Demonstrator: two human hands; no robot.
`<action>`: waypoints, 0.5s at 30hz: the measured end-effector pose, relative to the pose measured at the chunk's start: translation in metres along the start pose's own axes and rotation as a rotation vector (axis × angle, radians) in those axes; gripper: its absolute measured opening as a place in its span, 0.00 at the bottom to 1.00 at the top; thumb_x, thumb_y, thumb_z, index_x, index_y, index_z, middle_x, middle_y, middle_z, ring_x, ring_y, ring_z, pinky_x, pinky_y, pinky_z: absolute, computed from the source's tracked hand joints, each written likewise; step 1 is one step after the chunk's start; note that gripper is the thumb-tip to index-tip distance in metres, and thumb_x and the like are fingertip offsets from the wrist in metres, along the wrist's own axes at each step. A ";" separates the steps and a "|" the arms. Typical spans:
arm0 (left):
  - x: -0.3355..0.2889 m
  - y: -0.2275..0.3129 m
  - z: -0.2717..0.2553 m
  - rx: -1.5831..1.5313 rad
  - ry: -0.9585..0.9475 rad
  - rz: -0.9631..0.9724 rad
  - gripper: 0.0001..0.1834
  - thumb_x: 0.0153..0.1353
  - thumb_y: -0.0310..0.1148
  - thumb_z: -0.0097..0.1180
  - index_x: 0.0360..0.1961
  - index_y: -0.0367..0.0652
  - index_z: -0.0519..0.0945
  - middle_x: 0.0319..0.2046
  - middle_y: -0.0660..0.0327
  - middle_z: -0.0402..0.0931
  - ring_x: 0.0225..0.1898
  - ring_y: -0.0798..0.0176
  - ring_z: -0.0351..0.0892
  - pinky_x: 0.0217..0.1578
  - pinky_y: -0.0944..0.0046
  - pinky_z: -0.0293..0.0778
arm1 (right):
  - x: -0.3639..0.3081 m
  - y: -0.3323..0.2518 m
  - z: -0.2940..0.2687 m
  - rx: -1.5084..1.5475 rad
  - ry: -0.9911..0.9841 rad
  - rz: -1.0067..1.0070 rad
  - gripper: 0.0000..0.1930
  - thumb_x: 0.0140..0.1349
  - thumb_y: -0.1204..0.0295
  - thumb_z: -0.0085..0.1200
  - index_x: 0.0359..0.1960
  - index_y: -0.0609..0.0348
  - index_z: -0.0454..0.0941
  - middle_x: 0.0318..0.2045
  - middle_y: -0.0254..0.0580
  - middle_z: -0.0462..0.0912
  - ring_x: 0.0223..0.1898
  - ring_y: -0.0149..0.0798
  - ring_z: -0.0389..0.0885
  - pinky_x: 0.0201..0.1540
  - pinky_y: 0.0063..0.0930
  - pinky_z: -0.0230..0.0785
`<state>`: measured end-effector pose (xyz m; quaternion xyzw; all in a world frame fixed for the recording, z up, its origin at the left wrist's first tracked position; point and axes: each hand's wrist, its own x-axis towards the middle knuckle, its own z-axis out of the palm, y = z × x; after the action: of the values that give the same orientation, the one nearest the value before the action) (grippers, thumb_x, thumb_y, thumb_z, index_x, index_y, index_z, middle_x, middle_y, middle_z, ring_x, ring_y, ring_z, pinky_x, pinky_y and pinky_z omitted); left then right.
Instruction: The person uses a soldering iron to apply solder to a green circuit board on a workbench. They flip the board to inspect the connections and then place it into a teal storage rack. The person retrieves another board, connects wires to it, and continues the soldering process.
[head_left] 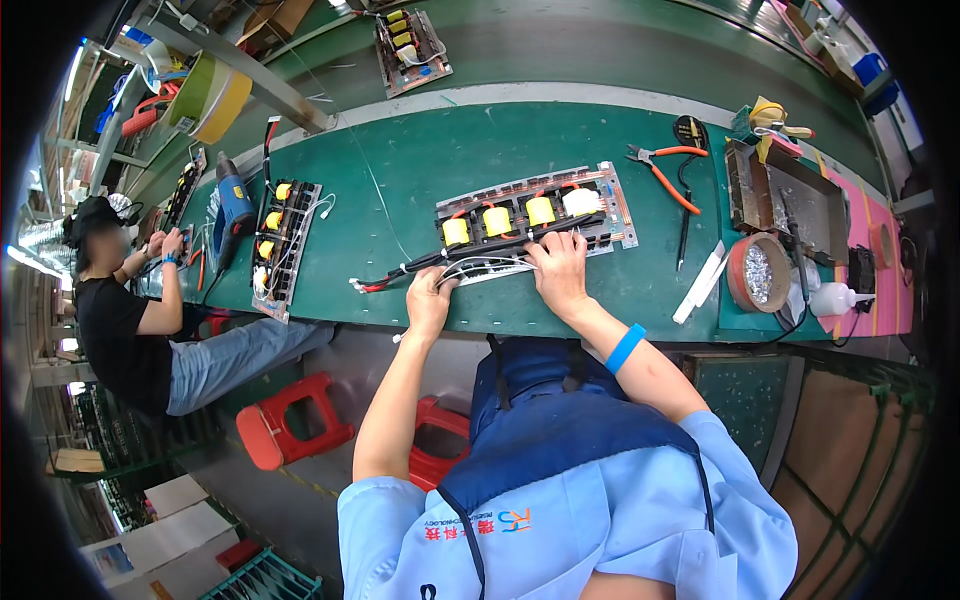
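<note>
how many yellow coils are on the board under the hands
3: on the circuit board, a left coil, a middle coil and a right coil; none looks hidden.

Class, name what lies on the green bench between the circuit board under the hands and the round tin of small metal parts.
In the head view, a black pen-like tool and white strips lie between the circuit board and round tin.

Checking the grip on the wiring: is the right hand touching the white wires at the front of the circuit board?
Touching. The head view shows the right hand with fingers pressed onto the white wires along the circuit board edge.
</note>
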<state>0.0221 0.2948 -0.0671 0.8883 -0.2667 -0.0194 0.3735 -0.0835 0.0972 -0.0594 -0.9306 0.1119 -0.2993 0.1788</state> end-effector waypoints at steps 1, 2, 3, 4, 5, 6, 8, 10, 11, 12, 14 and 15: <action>0.000 0.001 0.000 -0.004 -0.003 -0.012 0.12 0.44 0.27 0.60 0.32 0.37 0.77 0.33 0.53 0.75 0.31 0.56 0.77 0.33 0.64 0.71 | -0.001 0.001 0.001 0.014 -0.001 0.005 0.10 0.42 0.72 0.57 0.30 0.53 0.75 0.26 0.35 0.67 0.36 0.40 0.66 0.44 0.40 0.54; 0.001 0.001 -0.001 -0.008 -0.005 -0.023 0.11 0.43 0.27 0.60 0.31 0.37 0.77 0.33 0.53 0.75 0.31 0.56 0.77 0.33 0.64 0.71 | -0.001 0.001 0.002 0.029 -0.001 0.010 0.09 0.42 0.72 0.57 0.29 0.53 0.75 0.26 0.35 0.67 0.36 0.40 0.66 0.44 0.40 0.53; 0.000 0.000 0.000 -0.008 0.000 -0.015 0.11 0.43 0.27 0.60 0.31 0.37 0.77 0.33 0.53 0.75 0.31 0.56 0.77 0.33 0.64 0.71 | -0.001 0.001 0.003 0.044 -0.004 0.013 0.09 0.42 0.72 0.57 0.28 0.53 0.75 0.26 0.35 0.67 0.36 0.40 0.66 0.44 0.40 0.53; 0.000 -0.002 0.001 -0.007 0.005 -0.006 0.11 0.43 0.27 0.60 0.31 0.37 0.78 0.34 0.53 0.75 0.31 0.56 0.77 0.33 0.64 0.71 | -0.001 0.002 0.003 0.040 0.002 0.007 0.09 0.42 0.72 0.57 0.28 0.53 0.75 0.26 0.35 0.67 0.35 0.39 0.66 0.45 0.40 0.54; 0.000 -0.004 0.001 -0.006 0.009 0.002 0.11 0.43 0.27 0.60 0.31 0.37 0.78 0.34 0.53 0.75 0.31 0.56 0.77 0.33 0.64 0.71 | 0.000 0.002 0.002 0.037 0.008 0.001 0.08 0.42 0.72 0.56 0.27 0.52 0.75 0.25 0.34 0.67 0.35 0.39 0.66 0.45 0.40 0.54; -0.001 -0.004 0.001 0.001 0.004 0.001 0.12 0.44 0.28 0.60 0.32 0.37 0.77 0.34 0.53 0.75 0.31 0.55 0.77 0.33 0.63 0.71 | 0.001 0.002 0.001 0.033 0.013 -0.003 0.08 0.41 0.72 0.56 0.26 0.52 0.75 0.25 0.34 0.67 0.35 0.38 0.66 0.45 0.41 0.54; -0.001 -0.004 0.002 0.015 -0.008 0.000 0.12 0.44 0.28 0.59 0.32 0.38 0.77 0.34 0.54 0.75 0.31 0.54 0.76 0.33 0.62 0.71 | 0.002 0.001 -0.002 0.039 -0.005 -0.003 0.08 0.41 0.73 0.55 0.26 0.52 0.75 0.25 0.33 0.68 0.35 0.38 0.67 0.45 0.40 0.54; -0.001 0.002 -0.001 0.121 -0.003 0.059 0.12 0.45 0.28 0.58 0.33 0.39 0.75 0.32 0.55 0.74 0.30 0.53 0.76 0.32 0.61 0.71 | 0.002 0.003 -0.004 0.066 -0.012 -0.039 0.07 0.41 0.74 0.54 0.26 0.52 0.75 0.26 0.33 0.69 0.35 0.37 0.68 0.45 0.39 0.55; -0.001 0.005 -0.003 0.173 -0.002 0.089 0.12 0.46 0.28 0.58 0.34 0.40 0.75 0.31 0.55 0.74 0.30 0.53 0.76 0.31 0.60 0.71 | 0.000 0.007 -0.007 0.090 -0.010 -0.074 0.07 0.41 0.75 0.53 0.26 0.53 0.75 0.26 0.33 0.70 0.35 0.37 0.69 0.45 0.38 0.56; -0.001 0.014 -0.008 0.184 -0.014 0.088 0.12 0.46 0.28 0.57 0.34 0.41 0.74 0.30 0.56 0.74 0.29 0.53 0.75 0.30 0.60 0.71 | -0.001 0.015 -0.011 0.108 -0.004 -0.106 0.07 0.41 0.76 0.53 0.26 0.53 0.74 0.27 0.33 0.71 0.35 0.37 0.70 0.44 0.37 0.56; -0.007 0.033 -0.024 0.206 -0.029 0.078 0.12 0.47 0.28 0.56 0.35 0.42 0.74 0.29 0.57 0.73 0.28 0.52 0.75 0.29 0.59 0.71 | 0.005 0.031 -0.031 0.087 0.045 -0.160 0.07 0.40 0.78 0.50 0.24 0.54 0.73 0.26 0.34 0.72 0.34 0.37 0.71 0.42 0.36 0.58; -0.008 0.036 -0.031 0.204 -0.024 0.125 0.13 0.46 0.29 0.58 0.36 0.45 0.74 0.28 0.58 0.72 0.27 0.54 0.75 0.27 0.60 0.71 | 0.008 0.038 -0.044 0.070 0.063 -0.152 0.06 0.41 0.79 0.50 0.23 0.55 0.73 0.26 0.35 0.72 0.33 0.37 0.72 0.42 0.36 0.58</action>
<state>0.0062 0.2979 -0.0221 0.9030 -0.3265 0.0203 0.2784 -0.1072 0.0483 -0.0370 -0.9196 0.0361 -0.3449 0.1844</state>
